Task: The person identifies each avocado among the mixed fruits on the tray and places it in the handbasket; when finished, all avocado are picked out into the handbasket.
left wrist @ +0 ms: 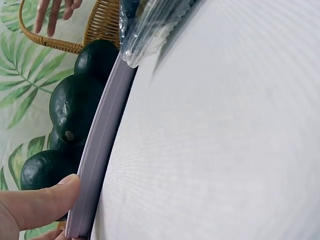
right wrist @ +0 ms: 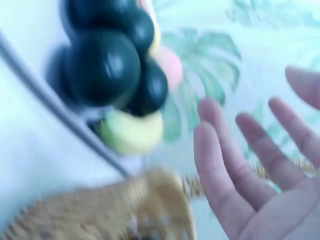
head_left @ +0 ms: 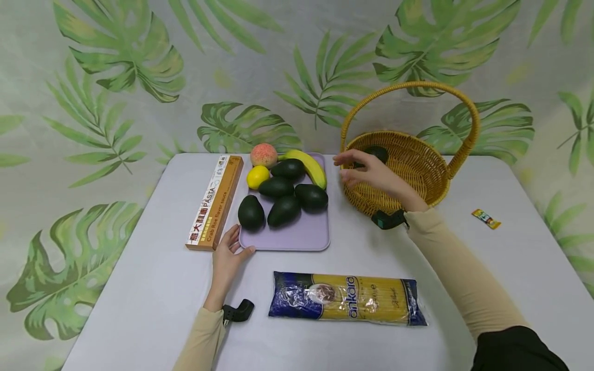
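Note:
A lilac tray (head_left: 297,239) carries several dark green avocados (head_left: 284,210), a banana (head_left: 312,169), a lemon (head_left: 258,177) and a peach (head_left: 264,155). My left hand (head_left: 228,253) holds the tray's near left corner; its thumb (left wrist: 57,197) lies on the rim in the left wrist view. Over the left side of a wicker basket (head_left: 394,139), my right hand (head_left: 371,172) hangs with nothing in its fingers, which are spread and slightly bent in the right wrist view. One avocado (head_left: 377,153) lies inside the basket, partly hidden behind that hand.
Left of the tray lies a long pasta box (head_left: 215,203), close to the left hand. A bag of spaghetti (head_left: 348,299) stretches across the front of the table. A small yellow packet (head_left: 485,218) lies at the right. The basket's tall handle (head_left: 410,85) arches above it.

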`<control>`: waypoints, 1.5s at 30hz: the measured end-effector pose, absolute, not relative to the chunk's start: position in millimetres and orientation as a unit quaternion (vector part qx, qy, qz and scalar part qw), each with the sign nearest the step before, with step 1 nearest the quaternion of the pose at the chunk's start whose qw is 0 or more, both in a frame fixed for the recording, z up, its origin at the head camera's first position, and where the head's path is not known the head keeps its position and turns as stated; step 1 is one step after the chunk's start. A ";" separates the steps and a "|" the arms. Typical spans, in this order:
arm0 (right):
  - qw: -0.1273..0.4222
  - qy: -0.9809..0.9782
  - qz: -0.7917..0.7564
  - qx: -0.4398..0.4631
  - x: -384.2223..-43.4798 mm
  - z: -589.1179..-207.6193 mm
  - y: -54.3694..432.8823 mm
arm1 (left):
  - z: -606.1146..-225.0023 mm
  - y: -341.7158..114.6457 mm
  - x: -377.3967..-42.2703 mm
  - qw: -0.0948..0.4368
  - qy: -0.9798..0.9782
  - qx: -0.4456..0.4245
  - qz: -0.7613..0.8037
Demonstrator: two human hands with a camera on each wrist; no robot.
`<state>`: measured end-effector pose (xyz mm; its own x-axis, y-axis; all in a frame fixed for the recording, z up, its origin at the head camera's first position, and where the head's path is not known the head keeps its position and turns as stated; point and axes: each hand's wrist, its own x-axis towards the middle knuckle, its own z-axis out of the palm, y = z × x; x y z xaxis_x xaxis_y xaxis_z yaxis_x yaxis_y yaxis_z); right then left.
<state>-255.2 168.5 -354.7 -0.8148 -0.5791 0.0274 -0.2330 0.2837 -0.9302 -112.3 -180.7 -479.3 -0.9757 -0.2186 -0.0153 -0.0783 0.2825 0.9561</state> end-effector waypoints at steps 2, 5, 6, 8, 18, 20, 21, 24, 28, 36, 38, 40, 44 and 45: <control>0.183 0.773 -0.530 -0.296 -251.8 -357.7 154.7 | -479.8 -180.8 -112.1 0.059 -0.799 0.094 -0.591; 0.223 0.760 -0.506 -0.342 -247.7 -363.0 133.8 | -480.0 -180.9 -111.5 0.058 -0.800 0.095 -0.589; 0.234 0.757 -0.497 -0.355 -247.3 -365.6 127.4 | -479.9 -180.8 -111.3 0.058 -0.801 0.094 -0.589; 0.258 0.752 -0.480 -0.371 -246.1 -370.1 114.9 | -479.7 -180.8 -110.8 0.059 -0.801 0.095 -0.588; 0.243 0.779 -0.345 -0.464 -247.6 -391.2 64.5 | -479.1 -180.2 -110.1 0.060 -0.798 0.100 -0.591; 0.223 0.795 -0.309 -0.471 -248.7 -392.8 58.2 | -479.6 -180.0 -110.4 0.059 -0.799 0.100 -0.590; 0.215 0.804 -0.291 -0.472 -248.9 -393.2 55.6 | -479.7 -179.8 -110.5 0.058 -0.799 0.100 -0.589; 0.211 0.823 -0.259 -0.459 -249.8 -395.7 48.8 | -479.0 -179.2 -110.7 0.057 -0.799 0.100 -0.590; 0.214 0.838 -0.238 -0.442 -250.0 -401.1 42.7 | -477.9 -179.1 -110.3 0.056 -0.799 0.098 -0.591; 0.195 0.850 -0.238 -0.426 -244.1 -409.3 41.5 | -478.9 -179.2 -111.4 0.056 -0.798 0.097 -0.593; 0.186 0.845 -0.255 -0.431 -242.3 -411.3 43.1 | -479.2 -179.2 -111.6 0.058 -0.796 0.097 -0.595; 0.179 0.836 -0.277 -0.438 -240.2 -411.8 46.1 | -479.8 -179.3 -111.8 0.058 -0.795 0.097 -0.596; 0.164 0.818 -0.321 -0.448 -235.7 -406.6 56.1 | -479.1 -178.9 -111.3 0.058 -0.796 0.096 -0.595; 0.161 0.814 -0.332 -0.449 -234.7 -403.9 59.5 | -479.0 -178.8 -111.2 0.058 -0.796 0.097 -0.595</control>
<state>-234.7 59.5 -403.9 -0.5448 -0.8377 0.0368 -0.6245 0.3760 -0.6846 -111.2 -178.8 -479.0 -0.9743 -0.2240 -0.0225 -0.0850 0.2734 0.9581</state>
